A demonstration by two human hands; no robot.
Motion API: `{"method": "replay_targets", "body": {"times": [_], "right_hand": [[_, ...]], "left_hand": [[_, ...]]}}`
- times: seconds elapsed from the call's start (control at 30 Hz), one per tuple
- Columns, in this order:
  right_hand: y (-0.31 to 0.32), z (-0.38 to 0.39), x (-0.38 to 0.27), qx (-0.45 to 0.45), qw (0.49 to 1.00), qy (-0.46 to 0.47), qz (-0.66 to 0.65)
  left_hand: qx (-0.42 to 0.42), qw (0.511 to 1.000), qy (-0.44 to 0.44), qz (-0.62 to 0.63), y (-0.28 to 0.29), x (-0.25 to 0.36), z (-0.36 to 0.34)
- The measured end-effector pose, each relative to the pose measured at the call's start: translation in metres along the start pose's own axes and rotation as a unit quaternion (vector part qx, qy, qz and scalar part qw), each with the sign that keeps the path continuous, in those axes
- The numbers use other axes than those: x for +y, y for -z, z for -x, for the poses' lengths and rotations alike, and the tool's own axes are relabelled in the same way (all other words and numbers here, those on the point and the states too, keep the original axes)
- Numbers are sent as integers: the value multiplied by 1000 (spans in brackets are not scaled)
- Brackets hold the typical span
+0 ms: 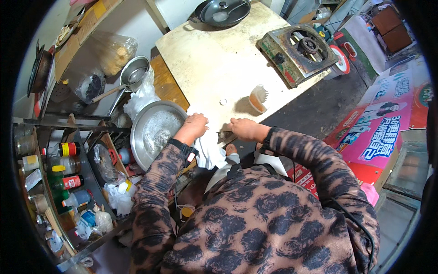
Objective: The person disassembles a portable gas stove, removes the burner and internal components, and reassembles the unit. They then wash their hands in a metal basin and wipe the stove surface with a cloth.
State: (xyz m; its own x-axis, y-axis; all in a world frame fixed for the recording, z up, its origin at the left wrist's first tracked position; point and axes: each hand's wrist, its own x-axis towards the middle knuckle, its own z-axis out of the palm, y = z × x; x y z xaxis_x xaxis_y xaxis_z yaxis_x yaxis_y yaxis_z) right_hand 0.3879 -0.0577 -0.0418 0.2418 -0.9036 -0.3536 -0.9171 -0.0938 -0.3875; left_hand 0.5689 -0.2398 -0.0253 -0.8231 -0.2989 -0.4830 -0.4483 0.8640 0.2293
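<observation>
My left hand is closed, its fingers curled at the near edge of the table, just right of a wide metal basin. Limp white material, cloth or plastic bag, hangs in folds from under this hand over the table edge. Across a small gap, my right hand is closed with its thumb against the fingers at the same edge; what it pinches, if anything, is too small to tell. Beyond it a clear plastic cup with orange-brown contents stands on the table. A small white ring or cap lies nearby.
A rusty gas stove occupies the table's right side. A black wok with lid and ladle sits at the far edge. Left are a metal pot, a tied bag and a rack of bottles. Printed pink cardboard leans right.
</observation>
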Motion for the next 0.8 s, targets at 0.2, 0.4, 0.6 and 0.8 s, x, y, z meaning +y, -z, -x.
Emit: {"method": "replay_targets", "body": {"times": [0.2, 0.4, 0.6, 0.8], "right_hand": [[88, 140, 35, 55, 988, -1, -144], [149, 213, 65, 133, 957, -13, -256], [165, 213, 97, 171, 950, 21, -262], [178, 183, 100, 121, 973, 84, -179]], "left_hand": [[199, 957, -82, 193, 41, 24, -5], [97, 980, -65, 164, 29, 86, 1], [138, 908, 69, 390, 8, 120, -5], [104, 446, 35, 889, 53, 146, 19]]}}
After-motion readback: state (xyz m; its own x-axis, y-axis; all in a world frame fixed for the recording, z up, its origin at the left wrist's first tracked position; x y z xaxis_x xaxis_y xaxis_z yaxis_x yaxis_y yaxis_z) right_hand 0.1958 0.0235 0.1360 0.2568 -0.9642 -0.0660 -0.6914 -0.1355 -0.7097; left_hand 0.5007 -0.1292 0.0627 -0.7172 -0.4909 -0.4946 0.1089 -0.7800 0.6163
